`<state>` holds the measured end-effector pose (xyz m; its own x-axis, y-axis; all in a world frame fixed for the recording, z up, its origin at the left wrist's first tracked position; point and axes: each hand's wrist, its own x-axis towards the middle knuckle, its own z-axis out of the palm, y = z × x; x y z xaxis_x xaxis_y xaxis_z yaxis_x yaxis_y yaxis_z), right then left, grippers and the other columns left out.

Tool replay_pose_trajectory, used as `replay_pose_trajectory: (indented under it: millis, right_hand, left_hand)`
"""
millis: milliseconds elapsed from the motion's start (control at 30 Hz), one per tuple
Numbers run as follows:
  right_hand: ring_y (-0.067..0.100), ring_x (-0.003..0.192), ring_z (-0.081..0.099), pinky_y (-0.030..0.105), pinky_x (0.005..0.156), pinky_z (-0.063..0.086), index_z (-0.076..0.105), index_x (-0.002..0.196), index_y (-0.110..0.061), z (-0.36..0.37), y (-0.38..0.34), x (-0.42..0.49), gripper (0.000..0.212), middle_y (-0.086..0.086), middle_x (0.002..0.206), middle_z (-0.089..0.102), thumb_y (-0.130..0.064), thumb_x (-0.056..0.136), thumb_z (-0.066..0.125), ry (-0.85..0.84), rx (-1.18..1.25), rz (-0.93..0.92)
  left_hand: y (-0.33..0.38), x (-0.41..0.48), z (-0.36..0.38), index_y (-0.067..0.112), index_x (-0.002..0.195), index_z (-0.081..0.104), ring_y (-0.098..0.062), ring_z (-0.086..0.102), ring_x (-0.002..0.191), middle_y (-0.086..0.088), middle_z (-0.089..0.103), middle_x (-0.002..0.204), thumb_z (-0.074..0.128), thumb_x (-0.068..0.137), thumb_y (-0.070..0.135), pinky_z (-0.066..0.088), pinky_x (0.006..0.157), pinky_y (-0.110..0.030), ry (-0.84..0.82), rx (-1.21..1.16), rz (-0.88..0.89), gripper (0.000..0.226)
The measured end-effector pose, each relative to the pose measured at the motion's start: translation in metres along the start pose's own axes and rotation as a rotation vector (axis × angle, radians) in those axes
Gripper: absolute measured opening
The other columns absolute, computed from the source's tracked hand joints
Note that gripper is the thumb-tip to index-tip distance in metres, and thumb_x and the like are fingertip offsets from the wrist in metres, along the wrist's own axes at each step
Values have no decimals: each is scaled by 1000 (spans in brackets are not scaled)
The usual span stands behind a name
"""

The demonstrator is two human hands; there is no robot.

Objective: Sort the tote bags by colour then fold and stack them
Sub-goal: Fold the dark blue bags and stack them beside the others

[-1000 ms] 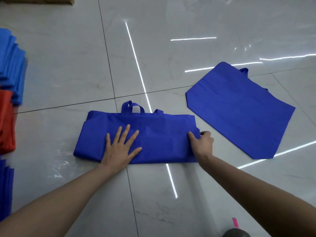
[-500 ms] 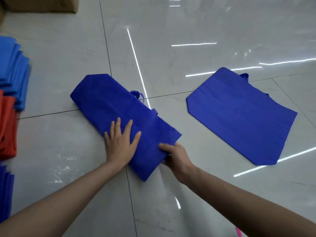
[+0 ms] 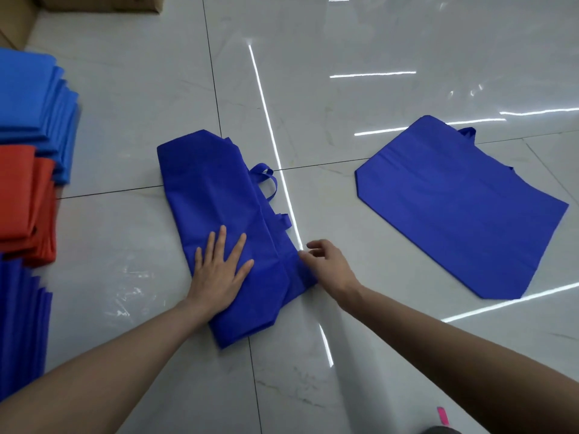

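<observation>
- Far left, floor point(image 3: 125, 89): three folded piles. Light blue stack point(image 3: 31, 98) at the top, red stack point(image 3: 25, 202) below it and touching it, dark blue stack point(image 3: 22, 324) nearest the person. Sorting looks mostly done.
- The dark blue stack matches the bag in hand, so that is probably where it goes.
- Left hand point(image 3: 219, 270): flat, fingers straight and spread, palm down on the near half of the bag. It grips nothing and only pins the cloth.
- Dark blue tote bag point(image 3: 219, 198): centre of the floor, already folded into a long strip that runs away from the person and leans a bit left. The near end sits under the left palm.
- Handle loop point(image 3: 266, 180) sticks out past the strip's right edge, with a second strap stub just below it. Tuck these in first or the fold will be lumpy.
- Right hand point(image 3: 329, 264): fingers loosely curled, thumb tip at the strip's right edge. No cloth shows between the fingers, so it seems to hold nothing.
- Step judged: cross-fold the strip. Keep the left palm down as an anchor, bring one end over to the other, match the corners, then flatten the crease with a palm.
- Risk: the thin fabric slides on the glossy tile, so do not lift the pinning hand too early.
- Second dark blue tote bag point(image 3: 454, 208): flat and unfolded, well to the right, its handle at the far edge. Likely next.
</observation>
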<state>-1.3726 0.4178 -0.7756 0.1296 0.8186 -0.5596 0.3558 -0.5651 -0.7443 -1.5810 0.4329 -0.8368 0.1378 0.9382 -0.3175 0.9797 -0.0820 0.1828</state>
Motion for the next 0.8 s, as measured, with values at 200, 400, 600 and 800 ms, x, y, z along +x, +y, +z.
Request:
replay_pose_trajectory:
  millis: [200,400,600,800]
  right_hand:
    - [19,74,59,32,71,51,67,92,2,25,-11,1,39,15,92,69,-31,96,47,-104,-203,-64]
    - [20,85,63,32,80,53,64,96,-8,37,-17,19,27,6,91,67,-30,97,48,-44,-136,-50]
    - [17,64,55,26,59,47,57,76,-9,57,-48,41,37,5,72,59,-43,90,57,-10,177,245]
    - [16,73,57,25,55,45,53,106,-7,77,-60,40,22,8,94,63,-16,86,56,70,555,314]
  left_hand:
    - [9,6,-6,30,149,-5,-27,-12,145,-8,-16,157,23,95,55,0,115,-50,73,-61,-62,66]
    - [4,9,-3,30,150,-1,-28,-5,145,-9,-10,158,24,97,52,7,115,-49,87,-51,-81,62]
    - [-4,10,-3,24,143,37,-39,38,130,-19,34,148,40,97,42,35,100,-52,239,-38,-8,50]
    - [-6,1,9,32,146,5,-33,11,144,-11,11,157,31,97,44,10,111,-58,180,-61,-57,57]
